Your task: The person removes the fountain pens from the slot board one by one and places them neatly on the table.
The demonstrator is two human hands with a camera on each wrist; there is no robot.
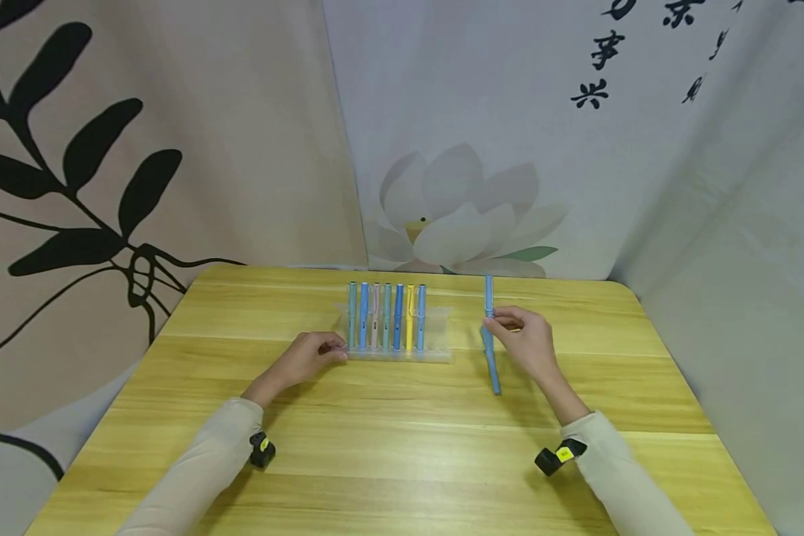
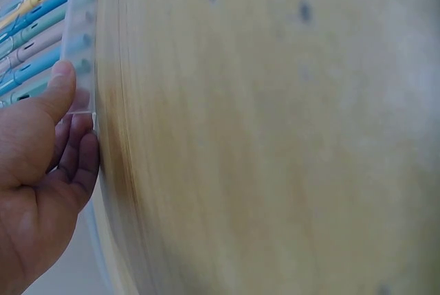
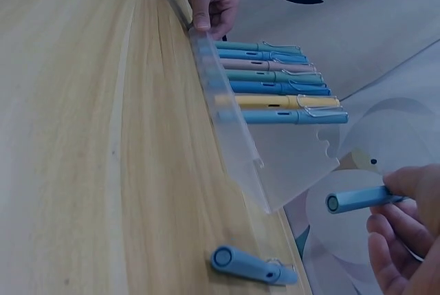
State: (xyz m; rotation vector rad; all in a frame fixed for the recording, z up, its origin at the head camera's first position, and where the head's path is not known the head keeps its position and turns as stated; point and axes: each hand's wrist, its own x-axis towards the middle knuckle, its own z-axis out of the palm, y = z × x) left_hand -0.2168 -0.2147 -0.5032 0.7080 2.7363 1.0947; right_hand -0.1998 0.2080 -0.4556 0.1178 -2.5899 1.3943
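Note:
A clear plastic pen stand (image 1: 438,356) holds several upright fountain pens in green, blue, pink and yellow, the light blue pen (image 3: 295,117) being the last on the right. My left hand (image 1: 313,357) pinches the stand's left front corner, its thumb (image 2: 62,82) on the front lip. To the right of the stand, my right hand (image 1: 525,339) grips a light blue pen (image 3: 354,200) between thumb and fingers, raised above the table. Another blue pen (image 3: 247,266) lies on the wood below it; in the head view the two overlap in one line.
The wooden table (image 1: 402,447) reaches back to a hanging cloth (image 1: 469,89) printed with a lotus and characters. Notches show on the stand's right back edge, where no pens sit. A black camera (image 1: 263,450) is strapped on each wrist.

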